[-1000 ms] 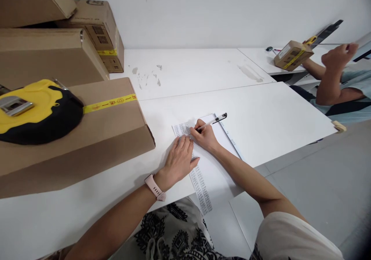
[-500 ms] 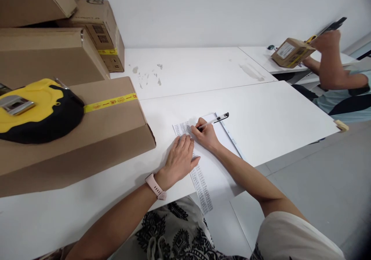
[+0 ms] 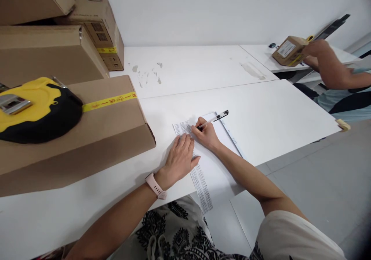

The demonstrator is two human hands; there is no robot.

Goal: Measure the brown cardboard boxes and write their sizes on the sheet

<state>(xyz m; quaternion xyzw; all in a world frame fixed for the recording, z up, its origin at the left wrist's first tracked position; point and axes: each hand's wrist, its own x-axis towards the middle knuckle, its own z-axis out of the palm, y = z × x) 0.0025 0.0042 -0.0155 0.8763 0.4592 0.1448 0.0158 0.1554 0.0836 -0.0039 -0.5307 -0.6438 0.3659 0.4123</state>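
My right hand is closed round a pen with a clear barrel and a black clip end. Its tip is hidden by my fingers, close to the rows of writing on a sheet of paper. Columns of small dark marks run down the left side of this sheet, which overhangs the table's front edge. My left hand lies flat over those columns, fingers stretched out and thumb apart, partly covering them. Beneath the sheet, another paper's edge with bluish print shows on the right.
Several cardboard boxes stand at the left, and a yellow and black tape measure rests on the nearest. On the right, a co-worker's hand is at a small taped box. The white table has worn patches toward the wall.
The co-worker's hand has come down and left against the small box. My hands, the pen and the paper look almost unmoved; the view has shifted slightly.
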